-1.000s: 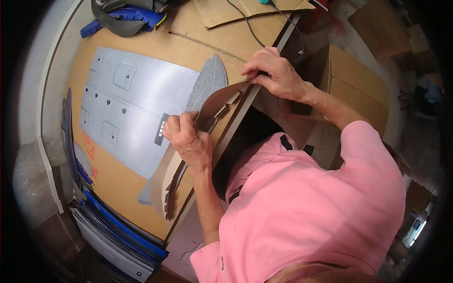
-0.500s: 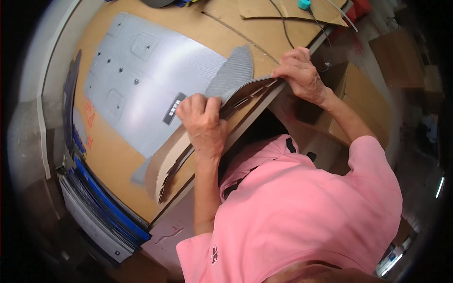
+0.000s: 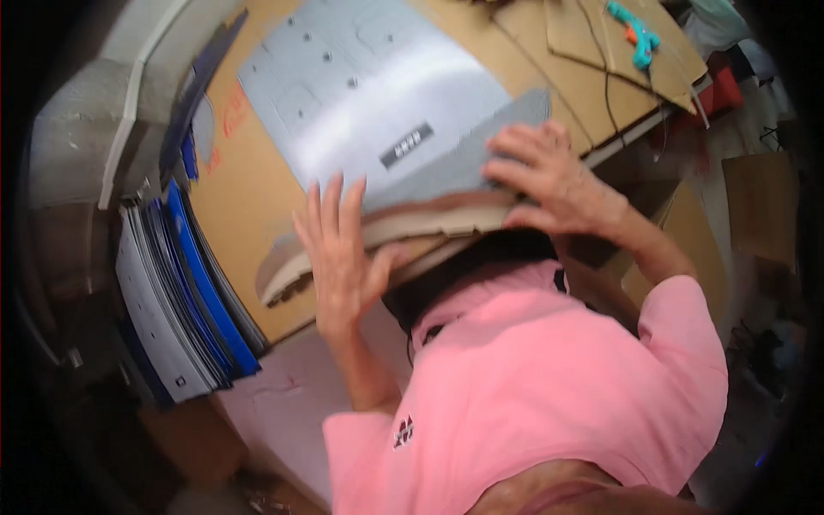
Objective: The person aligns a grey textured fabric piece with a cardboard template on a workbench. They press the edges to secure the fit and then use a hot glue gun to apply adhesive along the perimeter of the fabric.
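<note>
On the table lies a large silver-grey panel (image 3: 369, 103) with dark round holes and a small dark label (image 3: 407, 147). Textured grey fabric (image 3: 455, 167) borders its near side. Along that side runs a curved brown and tan strip (image 3: 412, 225) with a notched lower edge. My left hand (image 3: 339, 253) is spread over the strip's left part, fingertips reaching the panel. With fingers apart, my right hand (image 3: 554, 184) rests on the fabric and the strip's right end. Neither hand grips anything.
Blue and grey panels (image 3: 193, 292) stand stacked left of the table (image 3: 232, 172). At the far right, a teal glue gun (image 3: 635, 36) lies on cardboard (image 3: 575, 34) beside a dark cable (image 3: 611, 103). Cardboard boxes (image 3: 687, 232) stand right of the table.
Both hands have let go of the lifted edge and spread out. The edge now lies lower, with more of the tan strip showing. The view has shifted and turned.
</note>
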Demonstrator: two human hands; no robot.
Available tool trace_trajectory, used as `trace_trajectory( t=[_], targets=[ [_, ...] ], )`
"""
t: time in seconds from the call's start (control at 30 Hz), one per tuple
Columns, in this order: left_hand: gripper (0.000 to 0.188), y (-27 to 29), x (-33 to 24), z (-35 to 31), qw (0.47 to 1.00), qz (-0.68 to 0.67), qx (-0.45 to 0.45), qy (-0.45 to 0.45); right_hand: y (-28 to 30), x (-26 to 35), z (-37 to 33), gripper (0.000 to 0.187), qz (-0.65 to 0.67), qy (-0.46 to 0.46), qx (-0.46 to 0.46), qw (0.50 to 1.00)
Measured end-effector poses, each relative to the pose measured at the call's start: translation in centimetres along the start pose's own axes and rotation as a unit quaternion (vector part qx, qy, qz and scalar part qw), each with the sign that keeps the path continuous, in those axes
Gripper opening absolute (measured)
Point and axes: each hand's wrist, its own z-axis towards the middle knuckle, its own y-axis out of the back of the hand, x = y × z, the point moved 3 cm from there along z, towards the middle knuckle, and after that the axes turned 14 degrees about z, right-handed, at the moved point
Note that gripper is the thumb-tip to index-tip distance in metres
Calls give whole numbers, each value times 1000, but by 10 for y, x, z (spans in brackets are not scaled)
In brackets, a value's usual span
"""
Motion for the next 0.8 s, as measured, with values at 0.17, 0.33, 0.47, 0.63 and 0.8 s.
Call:
trace_trajectory(
  t=[0.17,0.33,0.47,0.63,0.8],
  targets=[
    [65,-16,26,-34,999,-4,40,21,-18,22,14,72,26,41,49,998],
    [50,-8,22,-26,1000,3,3,10,-29,39,21,88,13,36,101,994],
    [45,13,20,-21,1000,16,-10,-19,-15,55,30,81,26,48,74,996],
    [40,34,20,4,997,64,0,-53,-21,41,42,53,13,44,32,998],
    [35,61,13,10,920,196,-337,-32,49,2,90,29,290,-84,39,953]
  ],
)
